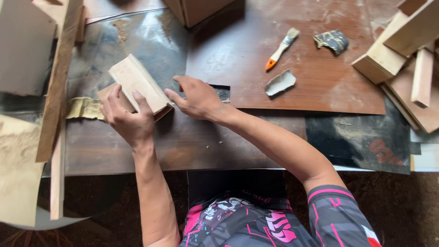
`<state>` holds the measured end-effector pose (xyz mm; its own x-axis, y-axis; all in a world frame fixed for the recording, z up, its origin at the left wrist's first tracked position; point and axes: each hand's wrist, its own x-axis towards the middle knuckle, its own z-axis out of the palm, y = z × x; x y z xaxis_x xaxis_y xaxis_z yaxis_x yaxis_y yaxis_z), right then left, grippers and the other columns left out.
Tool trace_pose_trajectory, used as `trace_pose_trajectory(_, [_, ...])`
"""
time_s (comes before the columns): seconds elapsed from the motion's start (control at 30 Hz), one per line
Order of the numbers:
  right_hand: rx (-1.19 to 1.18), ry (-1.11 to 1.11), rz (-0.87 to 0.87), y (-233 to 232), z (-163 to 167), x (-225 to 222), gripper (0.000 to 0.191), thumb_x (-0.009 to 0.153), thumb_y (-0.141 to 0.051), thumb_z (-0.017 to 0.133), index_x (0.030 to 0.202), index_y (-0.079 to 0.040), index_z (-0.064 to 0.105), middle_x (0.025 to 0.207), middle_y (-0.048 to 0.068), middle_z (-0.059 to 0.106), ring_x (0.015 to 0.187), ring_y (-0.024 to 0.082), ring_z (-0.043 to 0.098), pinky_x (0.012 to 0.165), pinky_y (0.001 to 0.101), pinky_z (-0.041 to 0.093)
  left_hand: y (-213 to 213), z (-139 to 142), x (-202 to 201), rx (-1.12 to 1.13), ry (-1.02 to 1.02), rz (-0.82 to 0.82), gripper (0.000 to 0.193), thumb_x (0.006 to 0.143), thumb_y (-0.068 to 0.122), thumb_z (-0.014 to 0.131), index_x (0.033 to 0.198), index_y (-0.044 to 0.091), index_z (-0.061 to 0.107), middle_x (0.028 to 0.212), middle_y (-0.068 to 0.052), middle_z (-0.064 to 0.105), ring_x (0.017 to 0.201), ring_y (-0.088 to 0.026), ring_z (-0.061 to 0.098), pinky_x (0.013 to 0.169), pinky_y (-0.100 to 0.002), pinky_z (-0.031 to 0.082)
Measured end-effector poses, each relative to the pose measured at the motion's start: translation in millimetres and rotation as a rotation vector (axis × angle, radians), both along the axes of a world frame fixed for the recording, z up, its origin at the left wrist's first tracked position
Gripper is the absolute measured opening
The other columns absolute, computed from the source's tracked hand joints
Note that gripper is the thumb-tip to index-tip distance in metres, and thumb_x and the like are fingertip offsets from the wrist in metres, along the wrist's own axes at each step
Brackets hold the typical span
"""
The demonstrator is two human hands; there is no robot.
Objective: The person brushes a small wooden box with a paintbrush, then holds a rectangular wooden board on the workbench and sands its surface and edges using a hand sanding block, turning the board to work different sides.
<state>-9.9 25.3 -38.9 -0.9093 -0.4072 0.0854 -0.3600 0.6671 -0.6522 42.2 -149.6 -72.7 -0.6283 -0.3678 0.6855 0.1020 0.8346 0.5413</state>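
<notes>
Step in hand, as judged from this view: seating a light wooden block (137, 82) against the brown board (122, 101) beneath it, both hands steadying the pair on the worktable (192, 142). This reads as an alignment or sanding stage, though which of the two cannot be settled here.

Left hand (125, 116): wrapped over the near end of the brown board, fingers curled around its edge, thumb reaching up onto the side of the wooden block. Clenched, gripping the stack.

Right hand (196, 97): fingers extended and mostly flat, tips pressing at the block's right corner where it meets the board. Not clenched around anything; a pushing contact only.

Position of work: the block lies tilted, its far end pointing away from the person, directly between the two hands. A crumpled strip of sandpaper (84, 108) sticks out just left of the left hand, partly under the board.

Beyond the right hand, well apart: an orange-handled paintbrush (280, 48), a grey scrap (280, 83) and a dark crumpled piece (332, 40).

Any next move would call for the left hand's hold to stay firm so that the block does not slip sideways under the right fingertips.
</notes>
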Motion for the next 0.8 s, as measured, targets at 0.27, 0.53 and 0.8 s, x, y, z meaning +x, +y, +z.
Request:
trace_pose_trajectory(0.27, [0.060, -0.004, -0.026, 49.9, -0.6, 3.2, 0.040, 0.096, -0.030, 0.064, 0.123, 0.000, 0.065, 0.108, 0.018, 0.070, 0.087, 0.029, 0.071, 0.080, 0.0395, 0.056, 3.3, -24.2, -13.9, 0.227, 0.113, -0.087, 0.020, 0.097, 0.012, 0.064, 0.115, 0.001, 0.064, 0.112, -0.015, 0.067, 0.103, -0.029, 0.065, 0.089, -0.042, 0.055])
trace_pose_trajectory(0.53, [-0.026, 0.668, 0.279, -50.5, -6.8, 6.0, 0.021, 0.091, -0.017, 0.076, 0.108, -0.006, 0.070, 0.106, 0.011, 0.069, 0.110, 0.028, 0.059, 0.091, 0.0409, 0.046, -84.4, -12.2, 7.7, 0.375, -0.043, 0.352, 0.021, 0.096, 0.019, 0.067, 0.112, 0.006, 0.069, 0.091, -0.007, 0.071, 0.076, -0.022, 0.071, 0.069, -0.040, 0.060])
trace_pose_trajectory(0.8, [0.034, 0.773, 0.540, -146.6, -20.9, 33.5, 0.022, 0.086, -0.024, 0.075, 0.100, -0.009, 0.066, 0.106, 0.006, 0.066, 0.114, 0.025, 0.059, 0.099, 0.0440, 0.037, -151.2, 23.4, 1.7, 0.136, -0.378, 0.470, 0.021, 0.090, 0.028, 0.076, 0.105, 0.014, 0.074, 0.092, -0.009, 0.074, 0.078, -0.028, 0.072, 0.068, -0.043, 0.057])
